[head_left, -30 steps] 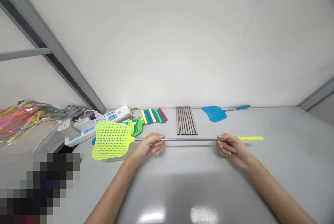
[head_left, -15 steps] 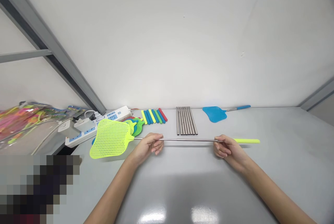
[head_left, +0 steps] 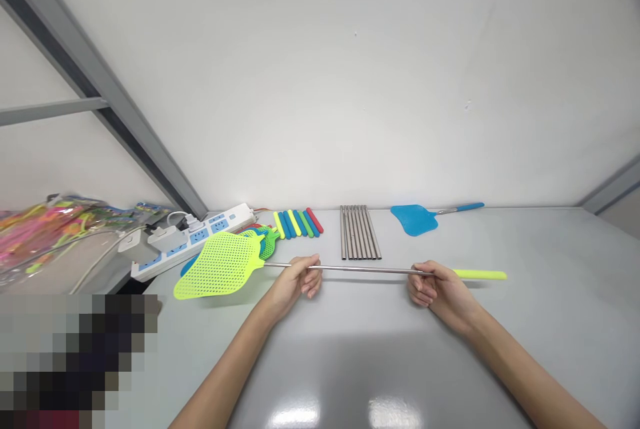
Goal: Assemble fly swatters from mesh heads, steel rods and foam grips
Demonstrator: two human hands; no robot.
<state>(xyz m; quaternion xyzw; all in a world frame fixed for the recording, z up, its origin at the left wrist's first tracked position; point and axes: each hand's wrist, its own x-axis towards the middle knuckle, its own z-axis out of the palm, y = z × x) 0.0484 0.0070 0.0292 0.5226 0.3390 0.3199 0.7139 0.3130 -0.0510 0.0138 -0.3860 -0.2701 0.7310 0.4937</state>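
Observation:
A yellow-green fly swatter (head_left: pixel 220 266) with a long metal rod is held level across the front of me, just above the table. My left hand (head_left: pixel 299 280) is closed round the rod a little right of the perforated paddle. Farther right, my right hand (head_left: pixel 434 288) grips the same rod close to its yellow handle, which sticks out past the hand. Beyond my hands lies a row of metal tubes (head_left: pixel 360 232). To their left are several coloured handle grips (head_left: pixel 299 223) in yellow, blue, green and red.
A blue fly swatter (head_left: pixel 415 219) lies at the back right by the wall. Green, blue and red swatter heads (head_left: pixel 271 241) are stacked behind the yellow paddle. At left stand a power strip (head_left: pixel 200 236) with plugs and bagged colourful items (head_left: pixel 55 229). The lower left is pixelated.
The swatter's paddle has tilted slightly, looking flatter. Both hands keep their hold on the rod, and the whole view has shifted a little to the right.

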